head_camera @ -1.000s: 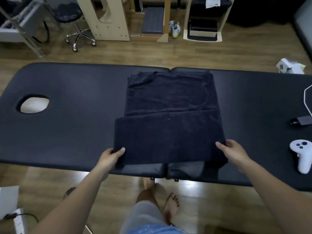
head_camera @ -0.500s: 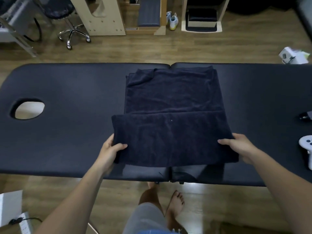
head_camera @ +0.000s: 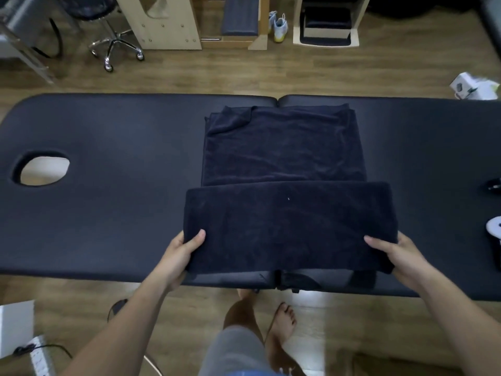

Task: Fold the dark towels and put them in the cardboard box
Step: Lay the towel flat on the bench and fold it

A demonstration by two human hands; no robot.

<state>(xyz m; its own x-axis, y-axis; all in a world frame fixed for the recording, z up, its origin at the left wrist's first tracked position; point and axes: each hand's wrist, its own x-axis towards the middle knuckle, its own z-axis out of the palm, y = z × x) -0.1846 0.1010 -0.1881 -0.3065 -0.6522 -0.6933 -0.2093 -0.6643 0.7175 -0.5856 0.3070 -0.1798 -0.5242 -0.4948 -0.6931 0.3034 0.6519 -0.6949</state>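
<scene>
Both hands are on the dark towel (head_camera: 284, 147), which lies across the middle of a black massage table (head_camera: 108, 207). The left hand (head_camera: 180, 256) pinches the near left corner, thumb on top of the cloth and the other fingers tucked underneath, out of sight. The right hand (head_camera: 401, 257) pinches the near right corner the same way, with the thumb lying flat over the fabric. Between the two grips runs a doubled-over band of towel, a bit wider than the rest, with its near edge right at the table's near edge. Beyond the grips the rest of the towel lies spread flat, reaching almost to the far edge, with one far corner flopped over. Well off to the left of the left hand is the table's face hole (head_camera: 40, 169). Past the right hand, at the frame edge, sits a white controller (head_camera: 494, 230). Below the hands, bare feet (head_camera: 282, 318) stand on the wood floor (head_camera: 271, 74).
</scene>
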